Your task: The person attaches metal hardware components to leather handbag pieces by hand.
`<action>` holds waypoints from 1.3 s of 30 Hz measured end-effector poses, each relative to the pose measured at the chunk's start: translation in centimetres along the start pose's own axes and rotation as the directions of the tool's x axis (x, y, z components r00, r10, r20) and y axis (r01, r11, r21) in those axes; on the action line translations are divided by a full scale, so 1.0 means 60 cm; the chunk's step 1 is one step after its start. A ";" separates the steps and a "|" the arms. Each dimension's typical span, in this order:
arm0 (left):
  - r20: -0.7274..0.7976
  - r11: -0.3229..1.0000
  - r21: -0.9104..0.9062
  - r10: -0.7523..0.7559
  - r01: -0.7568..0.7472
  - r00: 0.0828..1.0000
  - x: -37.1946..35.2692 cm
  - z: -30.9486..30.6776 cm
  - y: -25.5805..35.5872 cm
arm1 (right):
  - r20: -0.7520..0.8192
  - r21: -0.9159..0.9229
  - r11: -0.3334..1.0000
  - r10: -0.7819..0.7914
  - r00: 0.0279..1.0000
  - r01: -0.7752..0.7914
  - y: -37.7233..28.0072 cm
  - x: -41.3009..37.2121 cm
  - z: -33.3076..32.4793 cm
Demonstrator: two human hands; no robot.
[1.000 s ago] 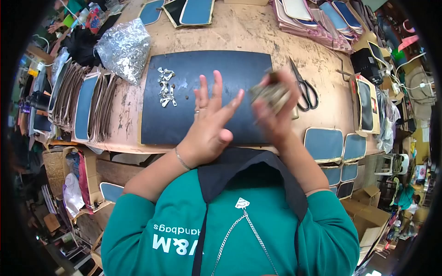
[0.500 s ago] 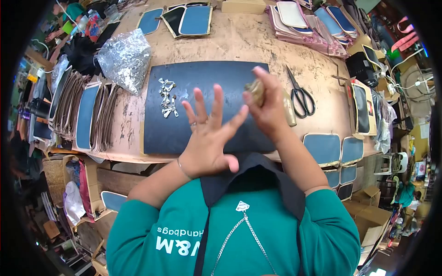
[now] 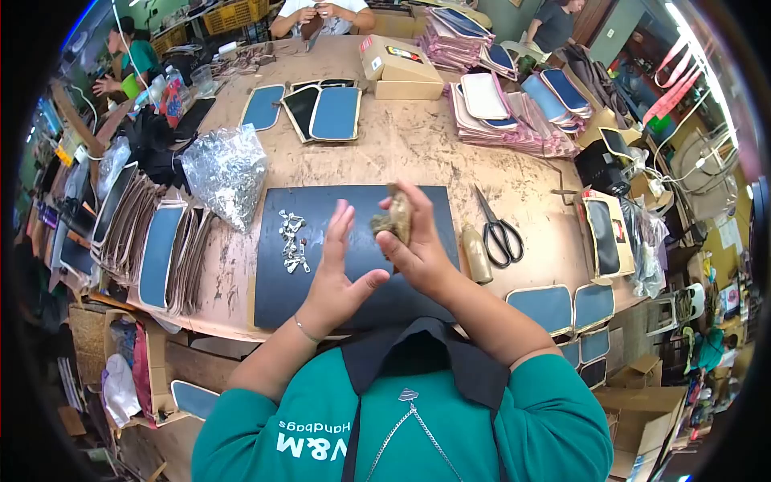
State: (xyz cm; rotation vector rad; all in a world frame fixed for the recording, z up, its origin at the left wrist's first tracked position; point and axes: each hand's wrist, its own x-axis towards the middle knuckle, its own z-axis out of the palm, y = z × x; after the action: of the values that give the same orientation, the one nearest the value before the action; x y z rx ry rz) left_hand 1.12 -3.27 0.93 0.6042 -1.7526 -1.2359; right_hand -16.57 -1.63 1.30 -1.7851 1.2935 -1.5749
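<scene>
My left hand is raised over the black mat, palm turned inward, thumb apart from the fingers, holding nothing. Facing it, my right hand grips a crumpled brownish cloth between thumb and fingers. The two hands are close together but apart. Small metal zipper pulls lie scattered on the mat's left part. Right of the mat stand or lie a gold-coloured bottle and black-handled scissors with their blades pointing away.
A plastic bag of metal parts lies left of the mat, near stacked brown-edged panels. Blue panels, a cardboard box and pink-edged stacks are farther back. Co-workers are across the table and at the back left and right.
The view has tilted up, showing more of the far table and other people. My left hand has turned from spread-out fingers to palm inward, and my right hand with the cloth has come closer to it.
</scene>
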 end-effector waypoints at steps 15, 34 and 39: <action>-0.336 0.329 0.841 -0.306 0.430 0.891 -0.057 -0.320 -0.025 | 0.690 -0.050 0.873 0.382 0.615 -0.486 -0.172 0.136 -0.079; -0.724 -0.097 0.673 -0.293 0.734 0.625 -0.051 -0.477 -0.062 | 0.871 -0.163 0.910 0.314 0.379 -0.380 -0.090 -0.011 -0.037; -0.780 -0.112 0.615 -0.226 0.780 0.583 -0.036 -0.529 -0.021 | 0.858 -0.186 0.921 0.323 0.400 -0.343 -0.083 -0.022 -0.048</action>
State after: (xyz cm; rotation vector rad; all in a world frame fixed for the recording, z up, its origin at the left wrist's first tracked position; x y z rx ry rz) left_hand 29.55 -17.56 2.64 2.4596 -1.6826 0.0255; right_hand -17.37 2.55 5.37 -1.7455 0.9598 -0.2589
